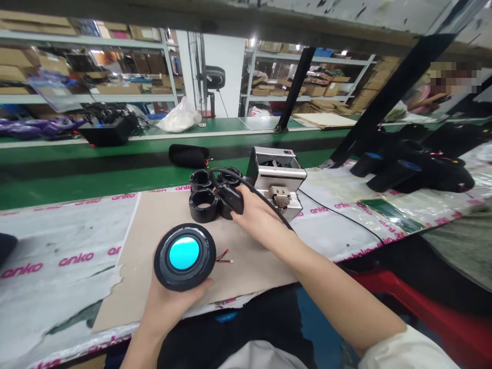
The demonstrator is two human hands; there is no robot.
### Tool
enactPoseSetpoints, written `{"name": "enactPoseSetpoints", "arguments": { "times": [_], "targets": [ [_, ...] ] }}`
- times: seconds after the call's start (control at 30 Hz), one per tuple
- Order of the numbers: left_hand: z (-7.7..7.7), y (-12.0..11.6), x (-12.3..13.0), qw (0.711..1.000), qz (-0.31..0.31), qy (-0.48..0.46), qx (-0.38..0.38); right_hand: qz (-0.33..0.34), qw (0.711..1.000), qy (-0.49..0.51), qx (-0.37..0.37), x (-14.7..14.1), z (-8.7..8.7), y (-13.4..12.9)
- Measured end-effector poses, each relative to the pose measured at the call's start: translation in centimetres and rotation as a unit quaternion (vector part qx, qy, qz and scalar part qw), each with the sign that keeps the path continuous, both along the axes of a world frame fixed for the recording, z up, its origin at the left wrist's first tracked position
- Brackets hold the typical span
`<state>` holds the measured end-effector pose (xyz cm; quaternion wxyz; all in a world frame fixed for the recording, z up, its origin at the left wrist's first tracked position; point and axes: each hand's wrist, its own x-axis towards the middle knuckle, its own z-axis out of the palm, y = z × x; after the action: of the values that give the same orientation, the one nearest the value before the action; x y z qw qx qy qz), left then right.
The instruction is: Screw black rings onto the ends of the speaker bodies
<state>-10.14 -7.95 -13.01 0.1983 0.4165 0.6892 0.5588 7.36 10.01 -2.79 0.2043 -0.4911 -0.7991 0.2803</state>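
Note:
My left hand (169, 302) is wrapped around the lower part of a black cylindrical speaker (163, 264). Its round end, with a shiny blue centre, faces up, and thin red and black wires with small connectors (226, 257) stick out at its right. Ahead of it, my right hand (249, 207) grips a black hand tool (230, 197) with a thick black cable looping back over my forearm. The tool's exact kind is unclear. It is over several black plastic rings (203, 207) grouped on the brown cardboard sheet (142, 225), partly hiding them.
A silver metal machine (279, 174) stands right of the rings, its cord trailing right. Behind lies a black cylinder (188, 155) on the green bench (115, 171). More black cylinders (395, 174) lie at right, near a black slanted post (380, 107). A red stool (407, 302) is below.

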Motion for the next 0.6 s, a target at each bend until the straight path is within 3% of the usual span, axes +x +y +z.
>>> {"name": "enactPoseSetpoints", "arguments": {
  "times": [0.13, 0.27, 0.33, 0.43, 0.5, 0.6],
  "targets": [
    [-0.6, -0.4, -0.1, 1.000, -0.009, 0.006, 0.004, -0.007, 1.000, 0.002, 0.006, -0.6, -0.6, 0.1],
    [-0.6, -0.5, -0.3, 0.999, -0.039, 0.004, 0.019, -0.002, 0.997, 0.076, 0.017, 1.6, 0.7, -1.2],
    [0.1, -0.3, -0.3, 0.997, -0.061, 0.000, 0.055, 0.058, 0.984, 0.165, -0.016, 3.0, 1.9, -2.0],
    [1.8, 0.2, -0.1, 0.984, -0.094, 0.030, 0.149, 0.214, 0.930, 0.283, -0.099, 4.0, 3.8, -3.0],
    [2.9, 0.6, 0.2, 0.976, -0.112, 0.047, 0.181, 0.292, 0.906, 0.281, -0.121, 3.8, 4.8, -3.2],
    [3.7, 1.0, 0.6, 0.972, -0.139, 0.035, 0.184, 0.369, 0.898, 0.219, -0.096, 2.8, 5.8, -2.8]
  ]
}}
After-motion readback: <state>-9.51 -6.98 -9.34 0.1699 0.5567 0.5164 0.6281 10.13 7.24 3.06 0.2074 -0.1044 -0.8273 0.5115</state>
